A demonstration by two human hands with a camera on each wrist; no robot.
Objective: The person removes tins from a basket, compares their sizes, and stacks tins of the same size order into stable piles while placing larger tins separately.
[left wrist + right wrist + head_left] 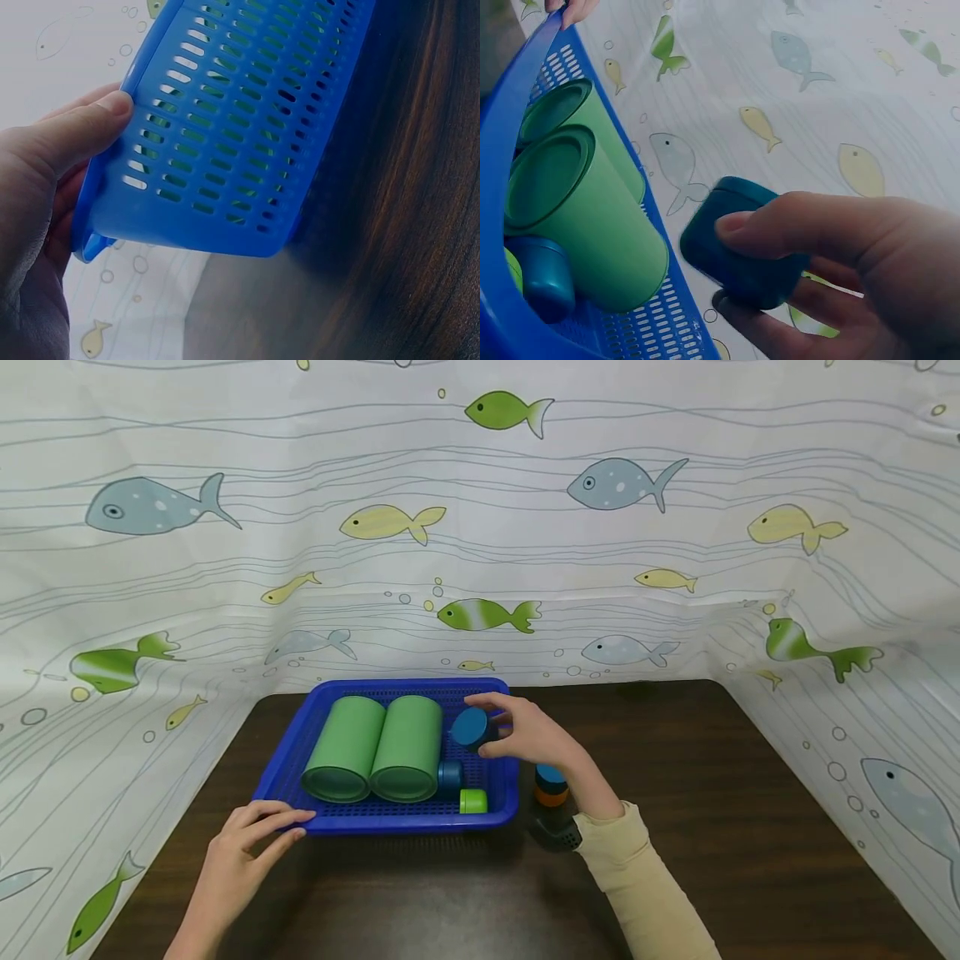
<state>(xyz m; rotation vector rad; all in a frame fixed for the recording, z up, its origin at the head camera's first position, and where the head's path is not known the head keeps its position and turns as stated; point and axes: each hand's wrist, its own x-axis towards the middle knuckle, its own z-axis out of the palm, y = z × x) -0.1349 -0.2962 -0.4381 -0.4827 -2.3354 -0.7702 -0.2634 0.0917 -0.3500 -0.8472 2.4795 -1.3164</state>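
My right hand (536,733) holds a small dark-blue rounded container (739,259) between thumb and fingers, above the right side of a blue plastic basket (412,823). My left hand (243,847) grips the basket's rim at the near left corner; in the left wrist view the thumb lies on the rim, with fingers behind it. Two green canisters (408,735) lie side by side in the basket. Beside them are another small blue container (450,777) and a lime-green one (473,802). The held container's far side is partly hidden by my fingers.
Right of the basket, partly behind my right wrist, stands a blue-topped orange item (551,787). A black object with small holes (557,831) lies near it. The dark wooden table (720,810) is bordered by a white fish-patterned sheet (525,552).
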